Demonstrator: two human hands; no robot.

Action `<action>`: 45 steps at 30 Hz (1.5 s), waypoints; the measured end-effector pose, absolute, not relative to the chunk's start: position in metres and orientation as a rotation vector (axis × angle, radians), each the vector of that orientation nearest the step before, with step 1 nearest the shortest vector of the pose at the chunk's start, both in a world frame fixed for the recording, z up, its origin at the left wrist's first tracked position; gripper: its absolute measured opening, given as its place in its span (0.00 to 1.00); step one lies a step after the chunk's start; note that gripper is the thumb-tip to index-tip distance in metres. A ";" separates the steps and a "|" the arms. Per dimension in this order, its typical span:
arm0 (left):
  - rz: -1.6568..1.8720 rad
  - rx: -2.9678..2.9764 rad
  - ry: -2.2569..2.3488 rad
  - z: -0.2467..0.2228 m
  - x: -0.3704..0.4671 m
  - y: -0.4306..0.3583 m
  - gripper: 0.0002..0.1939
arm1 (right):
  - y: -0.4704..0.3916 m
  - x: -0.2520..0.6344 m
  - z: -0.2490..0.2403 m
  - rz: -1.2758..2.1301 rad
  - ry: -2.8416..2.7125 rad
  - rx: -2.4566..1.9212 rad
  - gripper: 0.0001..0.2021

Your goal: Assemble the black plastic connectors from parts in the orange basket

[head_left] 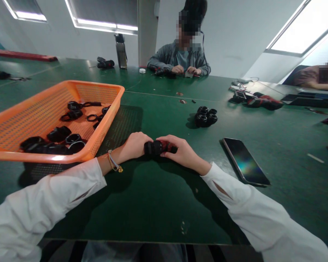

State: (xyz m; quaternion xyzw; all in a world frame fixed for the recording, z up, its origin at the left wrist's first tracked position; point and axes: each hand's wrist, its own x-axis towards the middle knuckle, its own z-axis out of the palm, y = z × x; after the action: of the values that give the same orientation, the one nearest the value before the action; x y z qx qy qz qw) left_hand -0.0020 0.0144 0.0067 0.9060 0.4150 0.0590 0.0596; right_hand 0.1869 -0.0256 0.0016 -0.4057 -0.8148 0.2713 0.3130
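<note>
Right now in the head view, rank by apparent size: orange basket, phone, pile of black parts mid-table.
1. orange basket, though nearness to the camera enlarges it
2. phone
3. pile of black parts, lying farther away, so unsure

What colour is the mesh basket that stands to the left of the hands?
The mesh basket is orange, with black parts inside; the head view shows it.
</note>
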 end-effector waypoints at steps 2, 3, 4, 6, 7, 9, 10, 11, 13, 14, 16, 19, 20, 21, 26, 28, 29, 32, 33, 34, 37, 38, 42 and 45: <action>0.185 2.756 1.253 0.007 -0.002 0.015 0.11 | -0.025 0.187 0.001 0.724 -2.145 -1.074 0.19; 0.184 2.760 1.253 0.007 -0.002 0.015 0.11 | -0.025 0.187 0.001 0.727 -2.143 -1.076 0.19; 0.182 2.762 1.254 0.007 -0.002 0.015 0.11 | -0.025 0.187 0.002 0.730 -2.141 -1.079 0.19; 0.170 2.762 1.263 0.007 -0.001 0.014 0.11 | -0.025 0.186 0.002 0.735 -2.139 -1.082 0.19; 0.163 2.760 1.269 0.007 -0.001 0.014 0.11 | -0.025 0.186 0.002 0.737 -2.139 -1.082 0.19; 0.151 2.757 1.273 0.007 -0.001 0.015 0.11 | -0.025 0.186 0.002 0.741 -2.141 -1.080 0.19; 0.152 2.756 1.269 0.006 -0.001 0.015 0.11 | -0.025 0.187 0.002 0.744 -2.141 -1.079 0.19; 0.162 2.758 1.261 0.006 -0.002 0.015 0.11 | -0.025 0.187 0.001 0.748 -2.139 -1.079 0.19; 0.191 2.761 1.248 0.005 -0.002 0.016 0.11 | -0.025 0.187 0.001 0.757 -2.136 -1.081 0.20; 0.201 2.762 1.243 0.005 -0.002 0.016 0.11 | -0.025 0.187 0.001 0.761 -2.134 -1.081 0.20; 0.207 2.760 1.238 0.005 -0.003 0.016 0.11 | -0.024 0.187 0.000 0.764 -2.130 -1.081 0.20; 0.196 2.762 1.245 0.005 -0.003 0.015 0.11 | -0.024 0.187 0.000 0.767 -2.128 -1.077 0.20; 0.193 2.761 1.250 0.006 -0.003 0.015 0.11 | -0.025 0.187 0.001 0.769 -2.129 -1.079 0.20; 0.192 2.759 1.254 0.006 -0.002 0.015 0.11 | -0.025 0.187 0.001 0.770 -2.132 -1.082 0.20; 0.179 2.736 1.251 0.005 -0.001 0.015 0.11 | -0.026 0.187 0.002 0.771 -2.146 -1.094 0.19; 0.162 2.745 1.250 0.005 -0.001 0.015 0.11 | -0.026 0.186 0.002 0.776 -2.150 -1.099 0.19; 0.155 2.752 1.252 0.005 -0.001 0.015 0.11 | -0.026 0.186 0.003 0.779 -2.151 -1.100 0.19; 0.142 2.757 1.261 0.006 -0.001 0.015 0.11 | -0.026 0.186 0.003 0.788 -2.151 -1.095 0.19; 0.138 2.752 1.260 0.007 -0.001 0.014 0.11 | -0.026 0.186 0.002 0.789 -2.150 -1.094 0.19; 0.134 2.749 1.256 0.007 -0.001 0.014 0.11 | -0.026 0.186 0.002 0.789 -2.146 -1.097 0.19; 0.140 2.749 1.252 0.008 -0.002 0.013 0.11 | -0.026 0.186 0.000 0.808 -2.112 -1.109 0.22; 0.140 2.749 1.259 0.008 -0.002 0.013 0.11 | -0.026 0.186 -0.001 0.819 -2.100 -1.109 0.23; 0.127 2.741 1.266 0.007 -0.002 0.014 0.10 | -0.026 0.185 -0.002 0.839 -2.077 -1.098 0.23; 0.138 2.748 1.271 0.006 -0.002 0.015 0.11 | -0.027 0.184 0.001 0.827 -2.085 -1.099 0.21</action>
State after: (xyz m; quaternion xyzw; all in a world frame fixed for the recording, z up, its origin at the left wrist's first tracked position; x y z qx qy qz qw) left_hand -0.0023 0.0151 0.0055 0.9054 0.4185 0.0455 0.0553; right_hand 0.1842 -0.0274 0.0006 -0.4175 -0.7919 0.3140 0.3162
